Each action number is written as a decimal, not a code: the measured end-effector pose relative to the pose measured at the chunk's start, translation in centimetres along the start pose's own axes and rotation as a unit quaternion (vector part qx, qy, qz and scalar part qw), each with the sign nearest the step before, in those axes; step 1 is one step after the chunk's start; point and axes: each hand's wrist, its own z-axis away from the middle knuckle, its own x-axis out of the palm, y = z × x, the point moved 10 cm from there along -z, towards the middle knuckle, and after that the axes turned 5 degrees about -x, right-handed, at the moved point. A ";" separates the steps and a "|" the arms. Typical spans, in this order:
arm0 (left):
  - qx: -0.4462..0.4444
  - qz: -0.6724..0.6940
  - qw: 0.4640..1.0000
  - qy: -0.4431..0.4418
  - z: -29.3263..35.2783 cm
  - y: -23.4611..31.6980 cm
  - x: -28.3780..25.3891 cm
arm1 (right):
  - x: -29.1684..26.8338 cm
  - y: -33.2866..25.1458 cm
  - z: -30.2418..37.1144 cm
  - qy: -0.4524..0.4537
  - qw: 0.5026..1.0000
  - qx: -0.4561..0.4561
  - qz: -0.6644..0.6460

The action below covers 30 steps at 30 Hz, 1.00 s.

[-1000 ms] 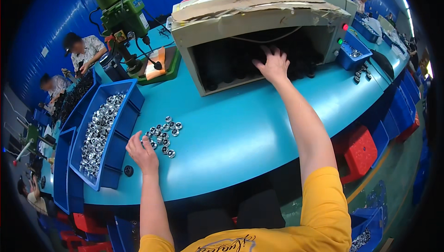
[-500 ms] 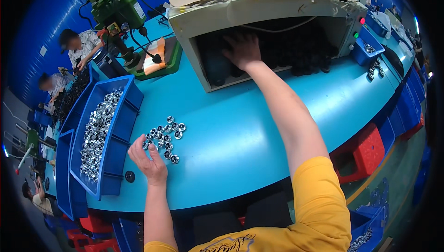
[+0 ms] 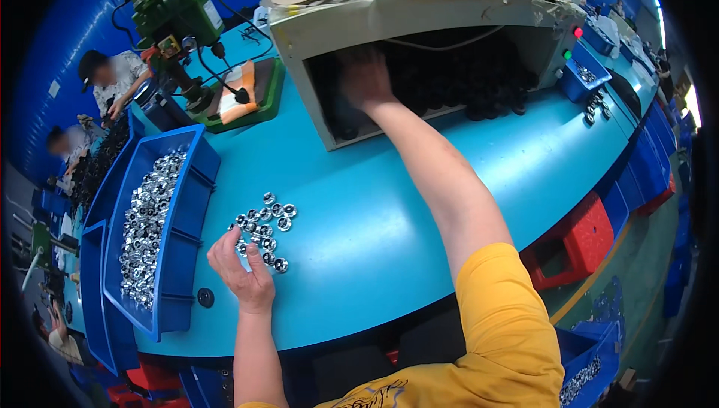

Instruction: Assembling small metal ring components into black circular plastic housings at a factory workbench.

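Observation:
My left hand (image 3: 244, 272) rests at the near left edge of a loose group of small round shiny metal parts (image 3: 266, 230) with dark centres. Its thumb and fingers are apart and slightly curved, and I see nothing held in them. My right hand (image 3: 365, 80) reaches into the left part of a pale box-shaped housing (image 3: 318, 42) with an open front. Motion and shadow blur its fingers, so what they touch is unclear. Many black round pieces (image 3: 479, 82) lie heaped inside the housing, to the right of that hand.
A blue bin (image 3: 196, 183) full of shiny metal parts stands left of my left hand; a single black round piece (image 3: 206, 298) lies beside it. A green drill press (image 3: 180, 14) stands behind. A smaller blue bin (image 3: 575, 87) sits at right. A red stool (image 3: 573, 247) is below.
My right hand has moved left inside the housing and its fingers have blurred. My left hand stays beside the metal parts. The whole view has shifted slightly.

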 end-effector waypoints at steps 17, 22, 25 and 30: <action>-0.001 0.015 0.999 -0.034 0.4 -0.4 1.2 | 0.5 -3.1 -6.5 0.063 0.967 -0.115 -0.217; 0.028 -0.005 0.999 -0.031 0.5 0.0 1.1 | 1.1 -4.2 -5.7 -0.098 0.965 -0.125 -0.210; 0.028 0.005 0.999 -0.032 0.4 0.1 1.3 | 2.4 -3.0 -6.3 -0.006 0.961 -0.106 -0.257; 0.021 0.021 0.999 -0.022 -0.1 0.1 1.2 | 0.9 -2.3 -6.2 0.097 0.946 -0.094 -0.295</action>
